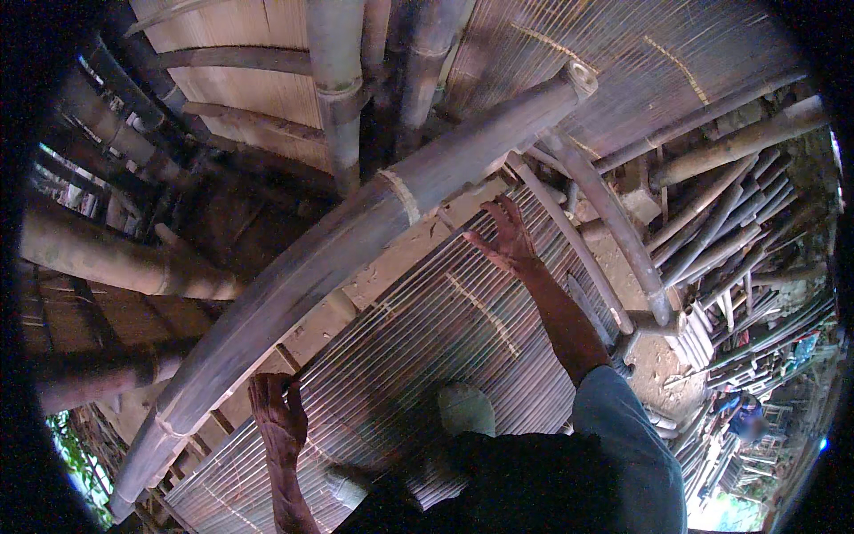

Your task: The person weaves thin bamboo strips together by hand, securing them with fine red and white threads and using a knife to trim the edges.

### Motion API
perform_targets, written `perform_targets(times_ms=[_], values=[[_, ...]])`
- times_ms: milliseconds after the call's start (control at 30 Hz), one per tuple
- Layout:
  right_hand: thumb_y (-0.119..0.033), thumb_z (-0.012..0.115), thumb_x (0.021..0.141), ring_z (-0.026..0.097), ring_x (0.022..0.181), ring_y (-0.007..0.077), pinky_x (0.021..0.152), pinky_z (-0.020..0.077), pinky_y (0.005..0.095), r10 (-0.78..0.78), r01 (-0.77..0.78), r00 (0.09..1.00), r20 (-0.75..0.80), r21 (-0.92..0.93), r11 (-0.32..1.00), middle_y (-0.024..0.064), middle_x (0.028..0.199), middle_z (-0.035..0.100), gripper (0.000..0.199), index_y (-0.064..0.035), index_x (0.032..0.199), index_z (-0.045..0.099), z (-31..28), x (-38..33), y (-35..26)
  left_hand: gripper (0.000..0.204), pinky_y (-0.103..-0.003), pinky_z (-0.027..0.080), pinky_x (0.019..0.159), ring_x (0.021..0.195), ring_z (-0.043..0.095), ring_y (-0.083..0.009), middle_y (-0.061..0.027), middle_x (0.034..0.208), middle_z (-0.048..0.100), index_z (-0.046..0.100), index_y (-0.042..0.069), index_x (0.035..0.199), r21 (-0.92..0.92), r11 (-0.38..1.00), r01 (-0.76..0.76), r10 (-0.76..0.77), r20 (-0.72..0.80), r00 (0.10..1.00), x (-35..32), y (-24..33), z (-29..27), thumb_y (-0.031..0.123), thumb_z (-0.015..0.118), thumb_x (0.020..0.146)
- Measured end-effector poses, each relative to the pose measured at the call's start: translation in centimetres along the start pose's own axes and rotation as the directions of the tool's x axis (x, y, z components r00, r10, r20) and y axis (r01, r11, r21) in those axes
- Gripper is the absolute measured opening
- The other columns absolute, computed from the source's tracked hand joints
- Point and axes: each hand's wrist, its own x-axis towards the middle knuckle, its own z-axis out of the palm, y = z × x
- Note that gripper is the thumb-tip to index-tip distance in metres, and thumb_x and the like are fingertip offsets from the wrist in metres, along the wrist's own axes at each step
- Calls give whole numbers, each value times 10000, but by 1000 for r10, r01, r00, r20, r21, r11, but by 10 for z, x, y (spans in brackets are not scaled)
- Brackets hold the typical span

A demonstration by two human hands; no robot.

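A mat of thin bamboo slats (418,329) lies beneath me, bound crosswise by pale lashings. At its far edge my left hand (280,416) is closed, fingers curled down over the outermost slat. Farther right along that edge is my right hand (507,238), its thumb and fingers apart over the slats. Whether its fingertips touch a slat is hard to tell. Just beyond both hands a thick bamboo pole (311,254) runs diagonally from lower left to upper right, with a pale band round it.
My shoe (466,408) rests on the slats. Upright bamboo posts (336,89) stand beyond the pole, and another slatted panel (623,62) lies at upper right. Stacked poles (738,214) fill the right side. Farther off, a person in blue (745,418) is among them.
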Motion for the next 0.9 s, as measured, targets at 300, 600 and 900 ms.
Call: perform_targets(times_ms=[300,600,900], values=[[-410,784,796,437,1240,447,1027,422,524,46,-44,998,-51,45,998,269,1363,389,654,-89,1289,497,-11,-1,-18,104,-466,408,778,851,526,-356,-153,881,561,587,24,893,8,1000,-23,23,-19,1000,-3,-3,5,5,652,814],[-428,755,814,415,1267,434,1061,390,514,55,-55,998,36,17,998,245,1399,375,688,-67,1329,477,-2,-8,-4,252,-472,434,825,918,548,-352,-158,921,568,638,27,995,110,993,-49,42,65,997,-9,-9,17,64,721,760],[-297,796,770,563,1058,371,908,479,460,6,-4,997,-80,25,1000,176,1142,588,523,-31,1171,592,-4,-51,-33,182,-434,492,698,802,599,-319,-137,846,622,659,51,925,81,972,-222,196,254,947,9,2,-39,65,724,755]])
